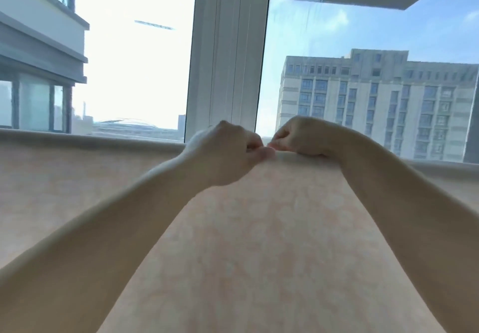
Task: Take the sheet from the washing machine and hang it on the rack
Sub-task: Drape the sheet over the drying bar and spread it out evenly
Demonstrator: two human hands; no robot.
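My left hand (228, 155) and my right hand (302, 137) meet at the top edge of the sheet (259, 229), almost touching each other. Both are curled into loose fists: the left pinches the fabric between thumb and bent fingers, and the right grips the edge just beside it, its knuckles turned toward the left hand. Where my hands hold it, the edge stands a little higher than the rest and forms a small peak.

From that peak the sheet falls toward me, filling the lower half of the view between my two bare forearms. It is pale peach with a faint lighter pattern of rounded blotches. To either side of my hands its top edge runs roughly level, left and right, all the way to the borders of the view, with a soft rolled look as if folded over something; I cannot see what it lies over, since the cloth hides it.

Behind the edge stands a window (134, 60), split by a wide white frame post (228, 47) straight beyond my hands. Through the left pane are bright sky, part of a neighbouring balcony (39, 47) and low distant roofs. Through the right pane a tall pale building (375, 104) with many rows of windows stands against blue sky.
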